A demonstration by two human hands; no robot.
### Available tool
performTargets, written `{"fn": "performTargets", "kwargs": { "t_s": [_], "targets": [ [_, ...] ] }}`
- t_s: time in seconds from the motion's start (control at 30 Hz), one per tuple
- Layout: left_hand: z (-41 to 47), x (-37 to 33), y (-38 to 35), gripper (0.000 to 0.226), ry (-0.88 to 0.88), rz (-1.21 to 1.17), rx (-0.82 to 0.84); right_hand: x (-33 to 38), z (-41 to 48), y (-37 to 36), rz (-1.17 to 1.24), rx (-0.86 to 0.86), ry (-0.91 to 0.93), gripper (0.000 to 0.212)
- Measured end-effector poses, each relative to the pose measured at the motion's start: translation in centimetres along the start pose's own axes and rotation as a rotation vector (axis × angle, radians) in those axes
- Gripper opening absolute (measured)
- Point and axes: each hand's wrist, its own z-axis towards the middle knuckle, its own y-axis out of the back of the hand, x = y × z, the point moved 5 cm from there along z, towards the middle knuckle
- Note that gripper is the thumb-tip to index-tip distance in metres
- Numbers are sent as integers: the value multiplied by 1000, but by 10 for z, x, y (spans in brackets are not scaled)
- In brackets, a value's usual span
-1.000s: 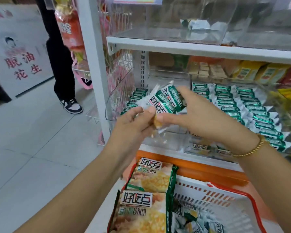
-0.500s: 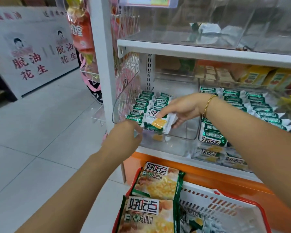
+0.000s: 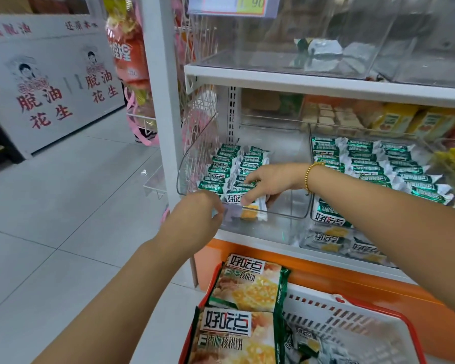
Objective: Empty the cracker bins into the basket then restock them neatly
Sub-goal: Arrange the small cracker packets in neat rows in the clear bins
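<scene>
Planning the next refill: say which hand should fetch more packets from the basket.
Left, probably. The left hand holds no packet at the bin's front rim, above the basket. The right hand is inside the bin, pinching a cracker packet.

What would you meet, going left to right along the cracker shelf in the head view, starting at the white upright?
White upright → left bin's cracker rows → right hand, holding a cracker packet → gold bracelet → right bin's cracker rows.
</scene>
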Motion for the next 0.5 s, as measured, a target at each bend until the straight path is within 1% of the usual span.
{"fn": "performTargets", "kwargs": {
  "t_s": [0.03,0.07,0.1,0.2,0.27,0.4,0.5],
  "targets": [
    [0,0,0,17,-3,3,3,0,-1,0,-26,-15,0,73],
    [0,0,-1,18,-5,10,6,1,-2,0,-50,-18,8,79],
    [-1,0,-1,18,-5,15,9,4,-5,-1,-56,-4,28,79],
    [-1,0,-2,18,-6,18,13,5,-13,-3,-11,108,33,66],
    [-1,0,-3,17,-2,18,19,4,-14,-3,7,125,10,61],
    [0,-1,-2,21,13,11,1,3,-9,-6,23,101,-18,62],
    [1,-9,-3,33,-13,13,-52,6,-1,-7,-39,-1,8,60]
  ]
}}
